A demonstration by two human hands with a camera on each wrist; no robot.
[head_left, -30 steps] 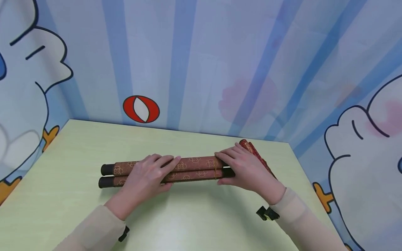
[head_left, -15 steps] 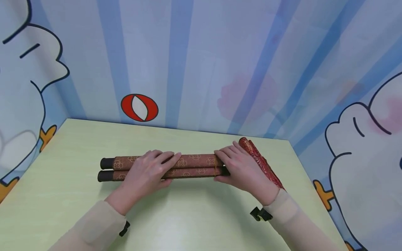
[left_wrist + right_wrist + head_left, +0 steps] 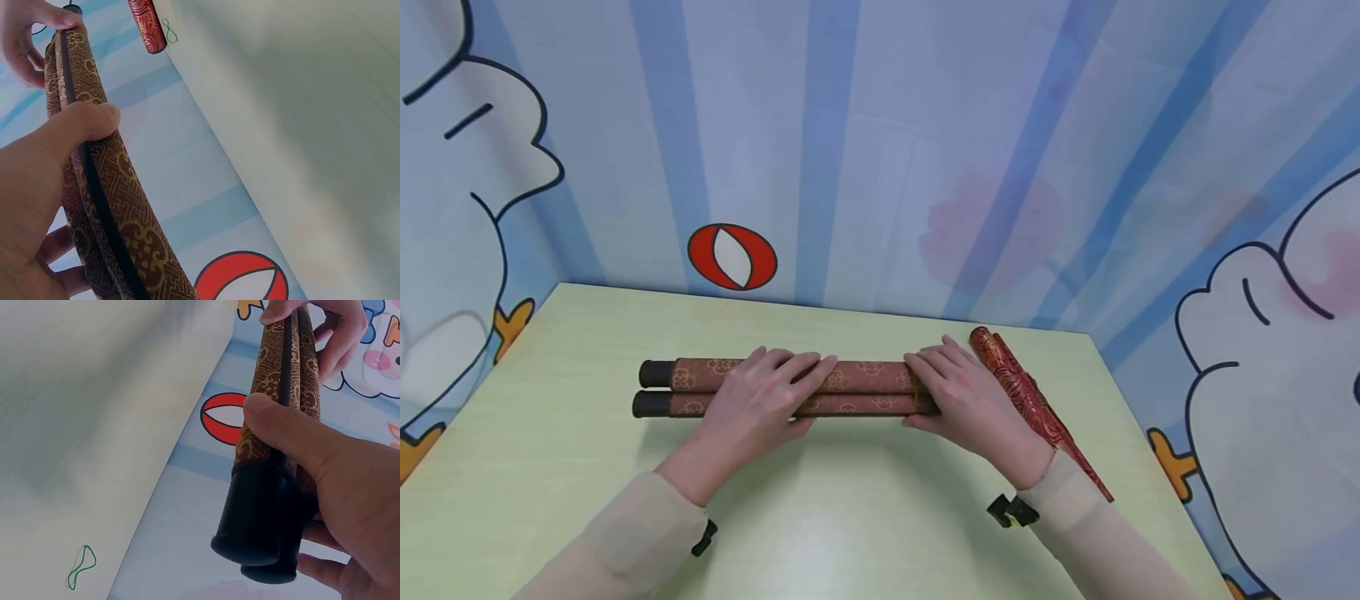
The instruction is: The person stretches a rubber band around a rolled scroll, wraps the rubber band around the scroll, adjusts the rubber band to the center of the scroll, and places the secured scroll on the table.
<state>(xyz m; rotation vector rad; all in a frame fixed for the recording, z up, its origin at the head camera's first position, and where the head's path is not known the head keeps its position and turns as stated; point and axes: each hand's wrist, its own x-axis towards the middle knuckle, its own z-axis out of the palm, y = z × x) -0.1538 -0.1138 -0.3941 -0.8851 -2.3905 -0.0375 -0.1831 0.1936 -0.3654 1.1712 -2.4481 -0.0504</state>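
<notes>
In the head view, a brown scroll (image 3: 868, 379) with gold patterns lies level, its two rolls side by side and capped black at the ends. My left hand (image 3: 760, 396) grips it left of the middle, thumb on the near side and fingers over the far side. Around its right end curls my right hand (image 3: 966, 396), hiding the caps there. Those black caps (image 3: 253, 512) show in the right wrist view, just beyond my right thumb. A thin yellow band (image 3: 916, 398) circles the rolls by that hand. Shadow falls on the table under the scroll.
A red, gold-patterned long item (image 3: 1030, 396) lies slanted on the pale table (image 3: 820, 533), right of my right hand. A thin green loop (image 3: 81, 567) is on the tabletop in the right wrist view. A printed blue-striped backdrop (image 3: 880, 167) rises behind the table.
Both hands have shifted the scroll slightly away from me, its right end now more level with the left. My right hand has moved left, exposing more of the red item.
</notes>
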